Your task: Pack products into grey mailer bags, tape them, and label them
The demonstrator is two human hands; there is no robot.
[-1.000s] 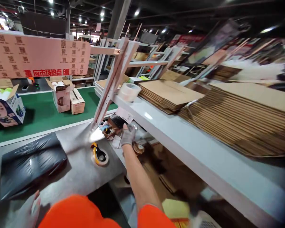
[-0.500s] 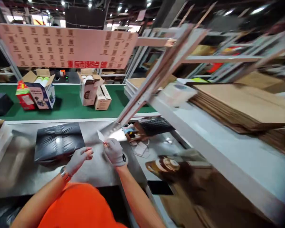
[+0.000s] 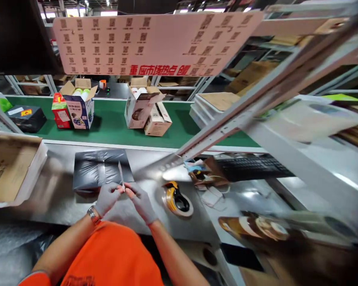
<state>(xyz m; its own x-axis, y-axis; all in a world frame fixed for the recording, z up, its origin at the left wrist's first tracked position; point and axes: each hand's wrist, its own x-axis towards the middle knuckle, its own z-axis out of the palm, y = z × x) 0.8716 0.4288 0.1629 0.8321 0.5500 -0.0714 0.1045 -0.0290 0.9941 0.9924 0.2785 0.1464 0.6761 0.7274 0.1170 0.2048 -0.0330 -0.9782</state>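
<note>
A small white label point(image 3: 121, 174) stands upright between my two gloved hands, seen almost edge-on. My left hand point(image 3: 108, 198) pinches its lower end with bare fingertips. From the other side my right hand point(image 3: 142, 202) grips the same lower end, its fingertips close to the left ones. Just beyond the hands lies a black plastic-wrapped parcel point(image 3: 91, 171) on the metal table point(image 3: 58, 206). To the right of my right hand rests a yellow and black tape dispenser point(image 3: 176, 198).
Behind the table runs a green conveyor belt point(image 3: 110, 123) carrying open boxes point(image 3: 140, 107). A white tray point(image 3: 32, 174) with cardboard is at left. A slanted metal post point(image 3: 214, 135) rises at right, near a keyboard point(image 3: 253, 167) and a phone point(image 3: 241, 256).
My left hand has come over to the label and now pinches it alongside my right hand. The view has turned left, and the tape dispenser now shows on the table.
</note>
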